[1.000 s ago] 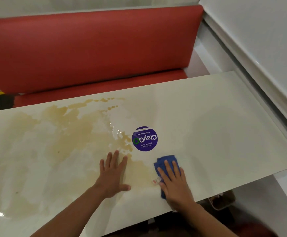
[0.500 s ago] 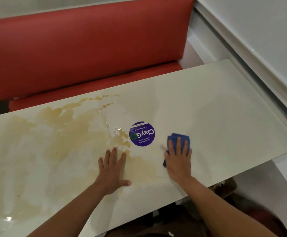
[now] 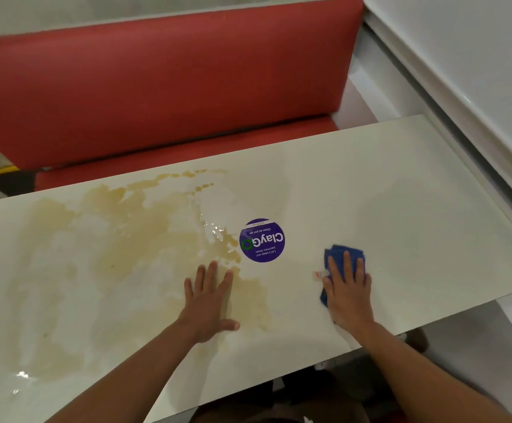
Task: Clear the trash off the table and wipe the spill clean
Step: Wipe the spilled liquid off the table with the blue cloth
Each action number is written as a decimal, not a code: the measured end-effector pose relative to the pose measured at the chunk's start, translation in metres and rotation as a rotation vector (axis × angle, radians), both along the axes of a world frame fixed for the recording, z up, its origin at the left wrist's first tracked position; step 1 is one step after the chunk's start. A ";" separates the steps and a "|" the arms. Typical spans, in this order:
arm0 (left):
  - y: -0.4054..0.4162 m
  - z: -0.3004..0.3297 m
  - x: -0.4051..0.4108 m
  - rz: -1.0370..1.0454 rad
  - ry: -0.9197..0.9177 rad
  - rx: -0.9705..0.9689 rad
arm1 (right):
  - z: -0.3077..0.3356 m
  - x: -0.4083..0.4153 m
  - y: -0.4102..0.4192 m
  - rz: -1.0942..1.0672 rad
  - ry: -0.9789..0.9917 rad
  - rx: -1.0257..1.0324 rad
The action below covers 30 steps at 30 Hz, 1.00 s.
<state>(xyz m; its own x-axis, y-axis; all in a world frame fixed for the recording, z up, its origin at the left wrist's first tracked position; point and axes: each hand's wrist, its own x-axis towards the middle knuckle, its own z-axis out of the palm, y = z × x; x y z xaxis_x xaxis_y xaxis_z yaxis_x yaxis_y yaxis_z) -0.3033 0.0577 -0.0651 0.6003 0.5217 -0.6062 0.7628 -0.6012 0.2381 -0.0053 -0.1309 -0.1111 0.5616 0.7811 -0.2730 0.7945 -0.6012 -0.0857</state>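
The right hand [image 3: 350, 293] lies flat on a blue cloth [image 3: 338, 257], its fingers [image 3: 346, 264] straight and spread, pressing the cloth down on the counter [image 3: 416, 215] rather than curling round it. The cloth shows beyond the fingertips and along the thumb side of the hand; the rest is hidden under the palm. It sits on the right half of the counter, near the front edge, to the right of a round purple sticker [image 3: 262, 240] and apart from it. A small pale scrap or tag [image 3: 318, 275] shows just left of the thumb; what it is cannot be told. The left hand [image 3: 209, 303] rests palm down on the counter with fingers straight and slightly fanned, thumb out to the right, holding nothing. It lies on the right edge of the spill [image 3: 120, 239], a wide tan, patchy stain that covers most of the left half of the counter and reaches up toward the far edge, where small drops trail off. Wet glints show between the spill and the sticker, and at the near left corner. The spill's edge touches or nearly touches the sticker's left side. Behind the counter stands a red bench [image 3: 163, 87] with a padded back, and a white wall [image 3: 468, 56] runs along the right.
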 end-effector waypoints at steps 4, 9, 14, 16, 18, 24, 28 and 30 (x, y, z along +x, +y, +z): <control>0.000 0.000 0.001 0.000 0.002 0.004 | 0.003 -0.041 0.053 -0.192 -0.017 0.060; -0.001 0.000 0.001 -0.004 0.007 0.027 | 0.000 -0.135 0.025 0.154 0.072 0.122; -0.001 0.001 0.001 -0.007 -0.004 0.021 | -0.002 -0.087 -0.037 0.262 0.062 0.090; 0.000 0.000 0.001 -0.009 0.004 0.022 | -0.002 -0.043 -0.042 0.127 0.046 0.076; 0.000 0.000 0.001 -0.009 0.012 0.028 | 0.000 0.005 -0.037 -0.002 0.023 0.031; -0.001 0.000 0.002 -0.006 0.013 0.036 | 0.010 0.032 -0.007 -0.314 0.036 -0.027; -0.002 0.004 0.002 -0.005 0.026 0.043 | 0.003 -0.048 -0.006 -0.145 0.022 0.083; -0.002 0.006 0.004 0.001 0.040 0.039 | 0.000 -0.093 -0.014 0.017 0.046 0.121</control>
<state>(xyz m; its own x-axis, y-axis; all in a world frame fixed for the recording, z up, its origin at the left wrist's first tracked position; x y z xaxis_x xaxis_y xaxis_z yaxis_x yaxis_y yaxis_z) -0.2989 0.0556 -0.0589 0.5754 0.5459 -0.6089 0.7717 -0.6091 0.1831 -0.0980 -0.1448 -0.1110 0.5371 0.8192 -0.2011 0.7981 -0.5707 -0.1931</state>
